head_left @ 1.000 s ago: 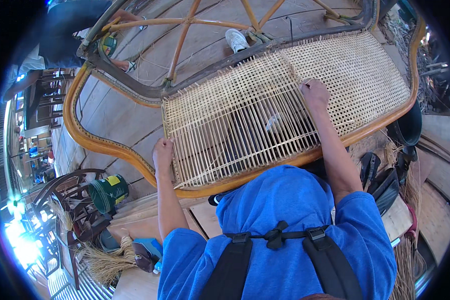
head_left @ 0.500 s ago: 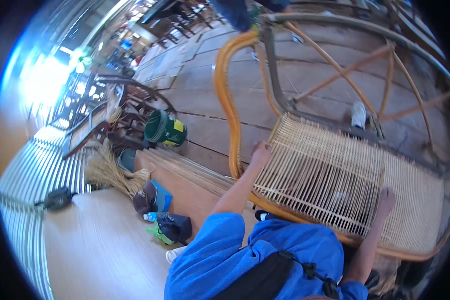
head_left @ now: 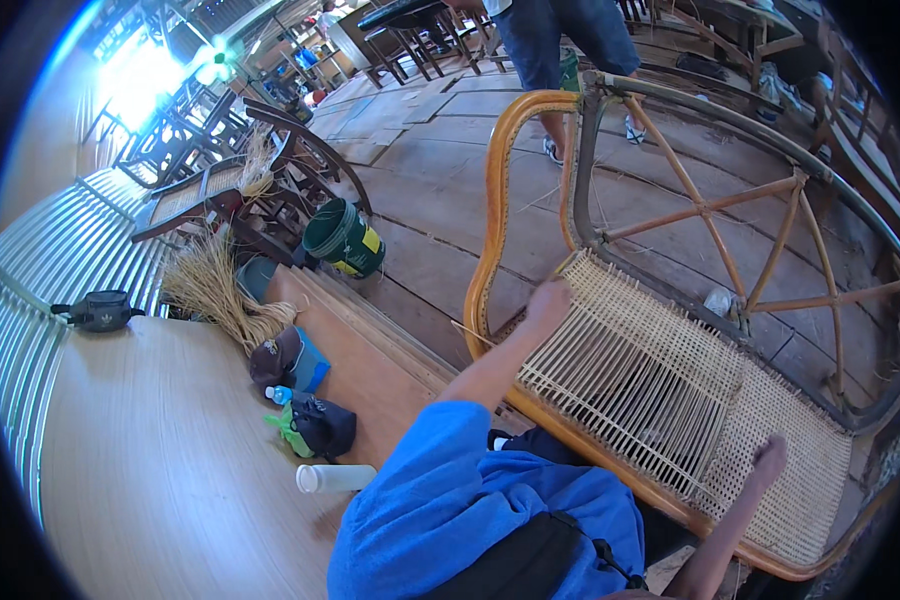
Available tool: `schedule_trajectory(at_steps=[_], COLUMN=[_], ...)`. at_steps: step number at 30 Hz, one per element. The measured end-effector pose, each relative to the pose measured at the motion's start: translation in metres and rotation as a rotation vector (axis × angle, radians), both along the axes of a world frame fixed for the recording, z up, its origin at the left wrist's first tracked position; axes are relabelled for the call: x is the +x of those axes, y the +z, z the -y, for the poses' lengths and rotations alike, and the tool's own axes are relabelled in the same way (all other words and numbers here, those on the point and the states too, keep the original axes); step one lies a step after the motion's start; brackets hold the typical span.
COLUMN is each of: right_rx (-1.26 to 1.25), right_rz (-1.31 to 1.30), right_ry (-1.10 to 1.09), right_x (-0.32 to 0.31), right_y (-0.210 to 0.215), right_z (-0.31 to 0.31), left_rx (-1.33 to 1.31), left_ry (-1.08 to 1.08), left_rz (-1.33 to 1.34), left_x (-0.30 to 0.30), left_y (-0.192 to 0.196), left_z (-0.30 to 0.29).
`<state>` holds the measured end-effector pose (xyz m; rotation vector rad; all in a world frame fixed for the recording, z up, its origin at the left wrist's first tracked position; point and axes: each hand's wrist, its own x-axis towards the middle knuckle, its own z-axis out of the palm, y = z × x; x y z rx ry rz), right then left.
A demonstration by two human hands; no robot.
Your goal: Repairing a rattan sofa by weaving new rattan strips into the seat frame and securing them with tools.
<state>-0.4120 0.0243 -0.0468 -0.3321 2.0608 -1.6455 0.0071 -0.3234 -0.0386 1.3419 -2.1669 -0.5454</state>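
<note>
A rattan chair frame (head_left: 482,250) lies on its side before me, with a pale cane panel (head_left: 785,500) woven across it. Its right part is closely woven, while loose parallel strands (head_left: 620,390) span the left part. My left hand (head_left: 550,303) rests with fingers bent at the panel's upper left edge; what lies in them is hidden. Over the close weave at the right, my right hand (head_left: 770,458) is closed, perhaps on a strand too thin to see.
A bundle of raw cane strands (head_left: 215,290), a cap (head_left: 275,360), a dark pouch (head_left: 325,425) and a white bottle (head_left: 336,478) lie on the wooden board (head_left: 160,440) at left. A green bucket (head_left: 342,238) stands beyond. Another person (head_left: 560,45) stands behind the frame.
My right hand has moved right, farther over the close weave. My left hand stays at the panel's upper left edge. The view has tilted up, showing more of the other person.
</note>
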Motion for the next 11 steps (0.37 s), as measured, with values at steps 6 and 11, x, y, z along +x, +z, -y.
schedule_trajectory(at_steps=[6,11], right_rx=[-0.054,0.354], right_rz=[-1.048,-0.286], right_ry=[0.556,0.737], right_x=[0.088,0.089], right_y=[0.070,0.057], right_z=[0.019,-0.006], left_rx=[0.338,0.428], left_ry=[-0.867,-0.852], left_rz=[0.205,0.171], left_x=[-0.164,-0.185], left_y=[0.055,0.073], left_z=[-0.177,-0.193])
